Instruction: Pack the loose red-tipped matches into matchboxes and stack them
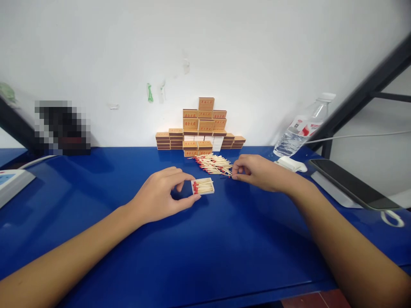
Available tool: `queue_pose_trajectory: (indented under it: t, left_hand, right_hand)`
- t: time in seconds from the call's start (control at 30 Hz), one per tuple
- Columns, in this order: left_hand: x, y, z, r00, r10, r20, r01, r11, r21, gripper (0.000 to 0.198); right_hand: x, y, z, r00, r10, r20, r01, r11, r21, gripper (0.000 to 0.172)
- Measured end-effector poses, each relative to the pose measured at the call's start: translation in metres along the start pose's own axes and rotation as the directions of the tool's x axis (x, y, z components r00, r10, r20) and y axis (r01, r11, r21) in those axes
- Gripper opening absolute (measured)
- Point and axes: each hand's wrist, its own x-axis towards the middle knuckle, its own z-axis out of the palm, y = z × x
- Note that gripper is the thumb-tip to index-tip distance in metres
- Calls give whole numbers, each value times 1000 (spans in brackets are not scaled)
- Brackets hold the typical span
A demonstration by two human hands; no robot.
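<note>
A small white matchbox tray [203, 186] with several red-tipped matches in it lies on the blue table [205, 248]. My left hand [160, 194] pinches the tray's left end between thumb and forefinger. Just behind the tray lies a loose pile of matches [212, 164]. My right hand [260, 172] rests at the pile's right edge, fingers curled and pinching at the matches there; what sits between the fingertips is too small to make out.
A stack of orange-brown matchboxes [202, 128] stands against the white wall. A plastic water bottle [300, 126], a white charger [289, 163] and a dark phone [351, 183] lie at the right. A white device [11, 182] sits at the left edge.
</note>
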Motion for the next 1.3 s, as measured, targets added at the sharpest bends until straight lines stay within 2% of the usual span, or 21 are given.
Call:
queue_pose_trajectory:
  t: [0.13, 0.3, 0.4, 0.57, 0.73, 0.83, 0.9, 1.1, 1.3]
  left_hand:
    - [0, 1, 0, 1000, -1, 19, 1, 1000, 4, 25]
    - [0, 0, -1, 1000, -2, 21, 1, 1000, 17, 24]
    - [-1, -2, 0, 1000, -2, 23, 2, 1000, 18, 25]
    - [-2, -3, 0, 999, -8, 37, 7, 1000, 21, 25]
    - [0, -2, 0, 995, -42, 90, 38, 998, 43, 25]
    - [0, -2, 1, 989, -56, 135, 52, 998, 37, 26]
    - [0, -2, 1, 987, -61, 149, 56, 998, 35, 27]
    - [-1, -1, 2, 987, -37, 154, 35, 999, 13, 27]
    - [-1, 2, 2, 987, -1, 159, 0, 1000, 6, 25]
  right_hand:
    - [1, -2, 3, 999, 21, 36, -21, 1000, -6, 11]
    - [1, -3, 2, 999, 44, 13, -44, 999, 2, 15]
    - [2, -2, 3, 998, 41, 49, -41, 999, 8, 12]
    - [0, -3, 0, 998, 29, 64, -33, 997, 71, 14]
    - [-6, -29, -2, 994, -102, -36, 108, 966, 235, 21]
    - [-10, -53, 6, 972, -207, -109, 229, 936, 267, 17]
    - [-12, -64, 12, 959, -261, -108, 280, 926, 251, 12]
    - [-12, -69, 22, 951, -272, -147, 299, 930, 213, 5]
    - [-10, -73, 32, 956, -270, -118, 290, 928, 232, 7]
